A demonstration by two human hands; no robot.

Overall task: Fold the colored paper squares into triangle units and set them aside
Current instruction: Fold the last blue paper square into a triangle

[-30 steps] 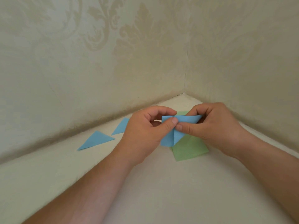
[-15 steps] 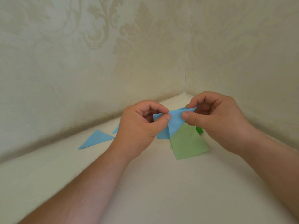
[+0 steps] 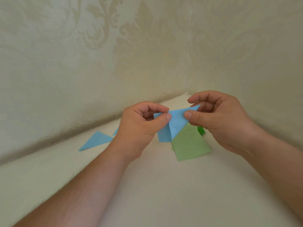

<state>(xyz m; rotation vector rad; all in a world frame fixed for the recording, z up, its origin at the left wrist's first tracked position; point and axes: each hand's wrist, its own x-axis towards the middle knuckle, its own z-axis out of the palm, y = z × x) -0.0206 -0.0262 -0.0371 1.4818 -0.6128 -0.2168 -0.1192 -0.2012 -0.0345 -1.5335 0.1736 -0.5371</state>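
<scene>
Head view: blue paper [image 3: 176,122], long axis left-right, tip upper-right.

**Paper, matt all round**

From my seat, the blue paper [image 3: 175,122] pinched between both hands looks thin, matt and smooth, with a soft crease down its middle. The pale green sheets [image 3: 190,145] under it are the same dull paper; a darker green scrap [image 3: 201,130] shows more saturated. The folded blue triangle [image 3: 95,140] lies flat and matt. The cream surface [image 3: 164,185] looks smooth, the wallpaper [image 3: 131,46] faintly embossed.
</scene>
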